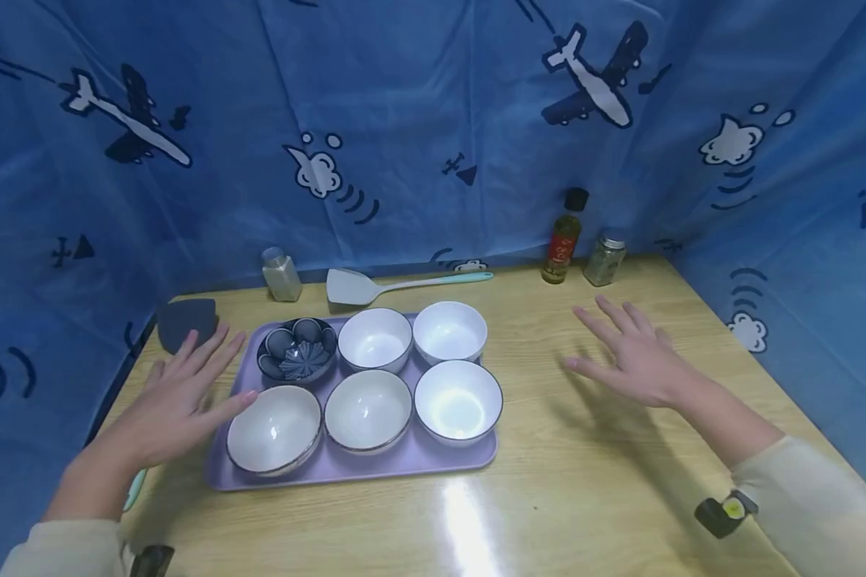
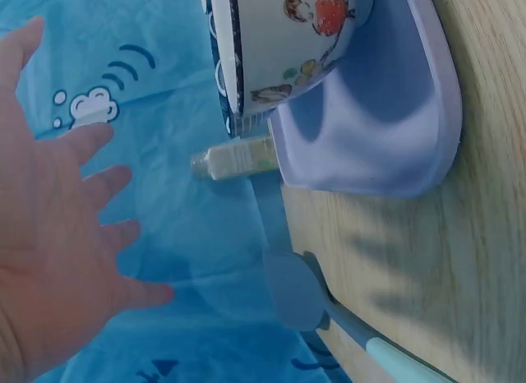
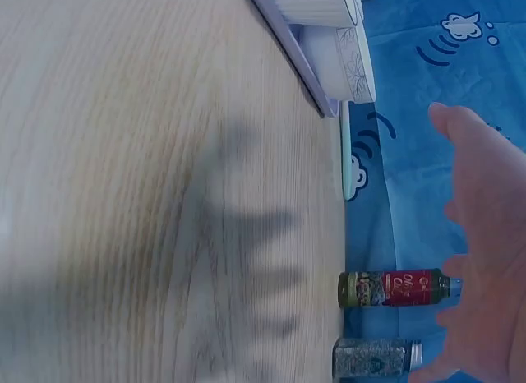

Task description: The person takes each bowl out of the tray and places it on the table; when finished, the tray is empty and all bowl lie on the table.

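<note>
My left hand (image 1: 176, 405) hovers palm down with spread fingers, its thumb overlapping the near-left white bowl (image 1: 274, 430) in the head view. Over the right part of the table, my right hand (image 1: 638, 361) is likewise held out with straight fingers and nothing in it. Between the hands lies a purple tray (image 1: 433, 461) bearing several bowls in two rows. One is a dark flower-patterned bowl (image 1: 299, 350) at the far left; the others are white inside, such as the near-right bowl (image 1: 458, 401). A painted figure shows on the outside of a bowl (image 2: 288, 46) in the left wrist view.
Behind the tray lies a turner (image 1: 354, 286) with a mint handle. A small shaker jar (image 1: 282, 275) stands left of it. At the back right are an oil bottle (image 1: 561, 244) and a spice jar (image 1: 605, 260). A dark spatula (image 1: 188, 320) lies left, near the blue curtain (image 1: 404, 120).
</note>
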